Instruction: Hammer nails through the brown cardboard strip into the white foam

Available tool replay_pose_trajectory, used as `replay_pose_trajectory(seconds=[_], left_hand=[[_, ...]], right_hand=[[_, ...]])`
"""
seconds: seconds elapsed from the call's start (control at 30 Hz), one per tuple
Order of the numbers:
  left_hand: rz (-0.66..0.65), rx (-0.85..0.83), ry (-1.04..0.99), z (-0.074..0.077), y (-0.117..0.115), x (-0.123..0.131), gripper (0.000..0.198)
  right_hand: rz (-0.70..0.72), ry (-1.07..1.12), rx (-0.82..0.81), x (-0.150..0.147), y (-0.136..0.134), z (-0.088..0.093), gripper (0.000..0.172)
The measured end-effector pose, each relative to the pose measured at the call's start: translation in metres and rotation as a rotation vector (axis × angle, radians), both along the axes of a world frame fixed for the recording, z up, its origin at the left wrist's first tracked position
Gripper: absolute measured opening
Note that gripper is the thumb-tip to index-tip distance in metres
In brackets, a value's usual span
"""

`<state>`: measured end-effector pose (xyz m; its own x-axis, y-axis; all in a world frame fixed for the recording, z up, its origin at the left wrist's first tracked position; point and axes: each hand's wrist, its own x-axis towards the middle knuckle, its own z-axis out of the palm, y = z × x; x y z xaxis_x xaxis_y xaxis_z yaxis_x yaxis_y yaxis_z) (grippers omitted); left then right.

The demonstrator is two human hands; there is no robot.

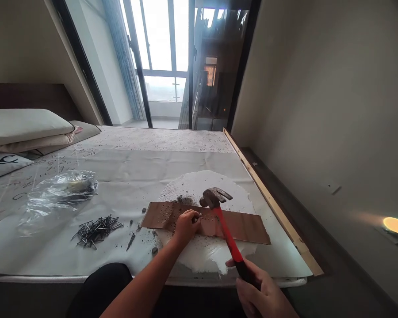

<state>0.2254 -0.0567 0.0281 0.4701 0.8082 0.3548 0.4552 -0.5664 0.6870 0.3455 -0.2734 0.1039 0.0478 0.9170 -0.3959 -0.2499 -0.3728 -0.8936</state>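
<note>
Because the left hand pinches 1 nail upright on the brown board and the right hand grips the hammer just above, a skewed blow could crush fingertips.

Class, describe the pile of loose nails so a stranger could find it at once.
Start at the bed covered with a pale sheet. Left of the brown board, below a crumpled clear bag, lies the nail pile: the only dark, spiky heap there.
</note>
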Motion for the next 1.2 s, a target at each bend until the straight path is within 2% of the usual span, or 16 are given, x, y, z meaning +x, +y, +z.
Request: replay_pose_trajectory(seconds=[0.17, 0.33, 0.47, 0.6, 0.73, 0.8, 0.9, 1.0, 1.1, 1.2], left_hand=[[0.015, 0.014, 0.060, 0.002, -0.001, -0.001, 0.013], [-0.012, 0.008, 0.045, 0.000, -0.001, -0.001, 0.013], [0.017, 0.022, 0.114, 0.002, -0.001, -0.001, 0.011], [0.016, 0.036, 0.159, 0.001, -0.001, -0.001, 0.011], [-0.036, 0.021, 0.093, -0.003, 0.001, -0.003, 0.014], [-0.060, -0.011, -0.015, -0.001, 0.002, -0.006, 0.027], [-0.069, -0.039, -0.232, 0.014, 0.001, -0.017, 0.043], [-0.011, 0.042, -0.336, 0.043, -0.002, -0.035, 0.041], [0.126, 0.180, -0.299, 0.069, 0.002, -0.063, 0.035], [0.339, 0.287, -0.264, 0.075, 0.019, -0.102, 0.029]], right_hand=[[0.039, -0.015, -0.029, -0.006, 0.007, -0.005, 0.059], [0.017, 0.006, 0.006, -0.004, 0.003, 0.001, 0.060], [0.037, 0.006, -0.032, -0.007, 0.007, -0.008, 0.066], [0.014, -0.053, -0.004, -0.006, 0.006, -0.010, 0.058], [-0.009, -0.037, 0.019, -0.003, 0.001, -0.008, 0.054], [-0.006, -0.029, 0.005, -0.005, 0.004, -0.014, 0.052], [-0.004, -0.049, -0.031, -0.010, 0.012, -0.030, 0.049], [0.008, -0.054, 0.000, -0.011, 0.013, -0.037, 0.050], [0.019, -0.028, 0.012, -0.009, 0.011, -0.034, 0.049], [0.057, -0.028, -0.026, -0.009, 0.011, -0.034, 0.039]])
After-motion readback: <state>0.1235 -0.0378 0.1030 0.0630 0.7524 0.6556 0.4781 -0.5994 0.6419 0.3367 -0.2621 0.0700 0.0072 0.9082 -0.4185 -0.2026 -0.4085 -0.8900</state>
